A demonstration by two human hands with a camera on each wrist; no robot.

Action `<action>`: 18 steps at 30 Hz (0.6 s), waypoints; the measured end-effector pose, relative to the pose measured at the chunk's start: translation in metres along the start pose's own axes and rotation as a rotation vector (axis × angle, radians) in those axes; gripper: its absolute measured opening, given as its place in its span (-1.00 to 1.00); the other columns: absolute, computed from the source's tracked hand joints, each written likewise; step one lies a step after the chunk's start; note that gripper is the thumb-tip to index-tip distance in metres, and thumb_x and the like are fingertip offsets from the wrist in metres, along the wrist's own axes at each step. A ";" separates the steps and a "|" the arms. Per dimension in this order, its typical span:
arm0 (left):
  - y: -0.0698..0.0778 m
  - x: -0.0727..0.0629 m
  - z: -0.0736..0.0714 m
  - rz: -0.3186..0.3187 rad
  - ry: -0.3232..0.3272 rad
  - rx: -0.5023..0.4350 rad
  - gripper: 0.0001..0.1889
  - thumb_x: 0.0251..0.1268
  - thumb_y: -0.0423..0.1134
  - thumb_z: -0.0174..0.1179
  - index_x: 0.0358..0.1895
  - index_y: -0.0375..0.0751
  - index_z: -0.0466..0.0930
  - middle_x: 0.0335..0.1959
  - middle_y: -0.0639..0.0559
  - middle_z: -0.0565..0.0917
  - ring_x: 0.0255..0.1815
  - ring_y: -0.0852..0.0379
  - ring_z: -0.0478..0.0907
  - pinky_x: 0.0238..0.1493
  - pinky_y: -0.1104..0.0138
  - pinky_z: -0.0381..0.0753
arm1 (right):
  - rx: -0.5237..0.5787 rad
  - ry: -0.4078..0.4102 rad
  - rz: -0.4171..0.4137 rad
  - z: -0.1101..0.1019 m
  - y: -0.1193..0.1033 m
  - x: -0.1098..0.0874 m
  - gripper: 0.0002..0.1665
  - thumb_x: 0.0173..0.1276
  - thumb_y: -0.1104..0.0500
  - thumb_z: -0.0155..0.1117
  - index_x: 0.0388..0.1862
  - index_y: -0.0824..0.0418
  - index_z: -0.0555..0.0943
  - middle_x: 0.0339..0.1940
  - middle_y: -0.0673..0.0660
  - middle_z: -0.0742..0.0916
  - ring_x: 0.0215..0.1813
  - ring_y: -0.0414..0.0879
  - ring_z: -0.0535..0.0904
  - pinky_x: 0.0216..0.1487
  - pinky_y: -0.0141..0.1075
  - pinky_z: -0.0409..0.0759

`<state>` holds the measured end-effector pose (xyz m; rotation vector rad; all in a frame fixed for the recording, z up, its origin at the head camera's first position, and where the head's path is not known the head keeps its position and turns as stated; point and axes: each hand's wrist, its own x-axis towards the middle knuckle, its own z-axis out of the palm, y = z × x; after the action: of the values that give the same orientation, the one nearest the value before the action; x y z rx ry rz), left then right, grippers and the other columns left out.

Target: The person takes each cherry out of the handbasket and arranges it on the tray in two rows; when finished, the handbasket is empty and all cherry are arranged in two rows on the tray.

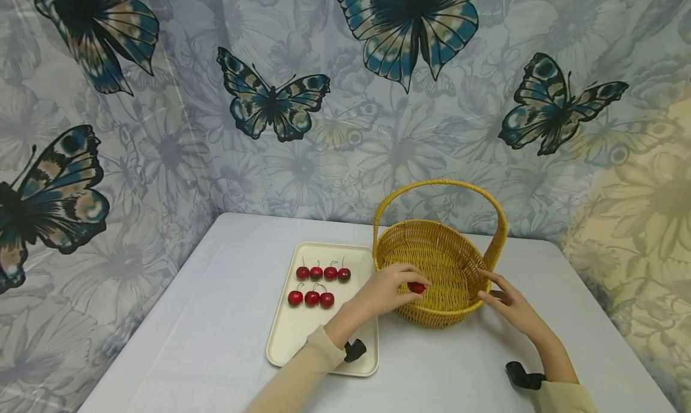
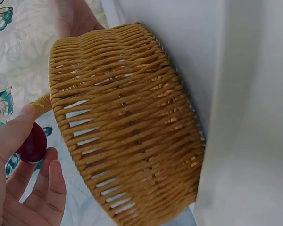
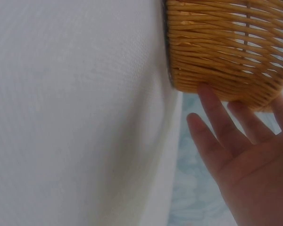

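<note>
My left hand [image 1: 384, 290] pinches a dark red cherry [image 1: 416, 288] between thumb and fingers, just over the near left rim of a yellow wicker basket [image 1: 439, 318]. In the left wrist view the cherry [image 2: 33, 143] shows beside the basket's woven wall [image 2: 127, 122]. The basket stands upright with its tall handle [image 1: 442, 182] raised, and bare weave shows inside. On its right side, the fingertips of my right hand [image 1: 510, 308] rest against the rim near the handle's base. Those fingers look spread and relaxed in the right wrist view.
Left of the basket lies a cream tray [image 1: 291, 341] with several stemmed cherries [image 1: 312, 298] in two rows, partly under my left forearm. A white cloth covers the table [image 1: 216, 317]. Butterfly-printed fabric [image 1: 378, 149] hangs behind it and at both sides.
</note>
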<state>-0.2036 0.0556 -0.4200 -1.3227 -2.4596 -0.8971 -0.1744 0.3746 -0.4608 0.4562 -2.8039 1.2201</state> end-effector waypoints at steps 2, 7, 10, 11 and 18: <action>-0.001 -0.004 -0.002 0.000 0.012 -0.002 -0.71 0.20 -0.11 0.24 0.00 0.09 0.62 -0.03 0.21 0.58 0.02 0.33 0.48 -0.01 0.64 0.40 | 0.003 -0.003 -0.003 0.000 0.000 0.000 -0.37 0.45 0.17 0.00 0.43 0.25 0.11 0.34 0.42 0.24 0.09 0.19 0.48 -0.11 -0.40 0.54; -0.006 -0.014 -0.007 -0.024 0.026 -0.035 -0.70 0.19 -0.09 0.23 0.01 0.06 0.61 -0.03 0.22 0.57 0.01 0.35 0.48 0.01 0.61 0.41 | 0.004 -0.001 0.006 0.001 0.000 0.000 -0.37 0.45 0.16 0.01 0.43 0.22 0.12 0.35 0.41 0.25 0.09 0.17 0.48 -0.11 -0.39 0.54; -0.009 -0.020 -0.011 -0.038 0.027 -0.059 -0.69 0.20 -0.10 0.23 0.02 0.02 0.60 -0.02 0.20 0.57 -0.01 0.34 0.49 -0.03 0.60 0.44 | 0.003 -0.005 0.005 0.000 -0.001 0.000 -0.36 0.45 0.16 0.01 0.43 0.24 0.11 0.35 0.42 0.24 0.10 0.18 0.48 -0.11 -0.39 0.54; -0.010 -0.022 -0.013 -0.039 0.026 -0.060 -0.69 0.20 -0.12 0.23 0.03 0.01 0.60 -0.02 0.19 0.56 -0.03 0.34 0.49 -0.06 0.60 0.45 | 0.006 -0.003 0.009 0.000 -0.001 0.000 -0.36 0.45 0.16 0.01 0.43 0.23 0.11 0.35 0.41 0.24 0.11 0.19 0.48 -0.11 -0.39 0.54; -0.017 -0.035 -0.024 -0.091 -0.006 -0.064 -0.65 0.24 -0.18 0.20 0.11 -0.03 0.56 0.04 0.12 0.53 -0.12 0.29 0.52 -0.21 0.62 0.50 | 0.021 -0.012 0.015 0.000 0.000 0.000 -0.36 0.45 0.15 0.00 0.43 0.26 0.09 0.37 0.42 0.21 0.13 0.27 0.45 -0.10 -0.31 0.55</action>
<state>-0.1997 0.0103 -0.4240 -1.2436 -2.5338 -1.0018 -0.1745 0.3742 -0.4607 0.4461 -2.8128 1.2545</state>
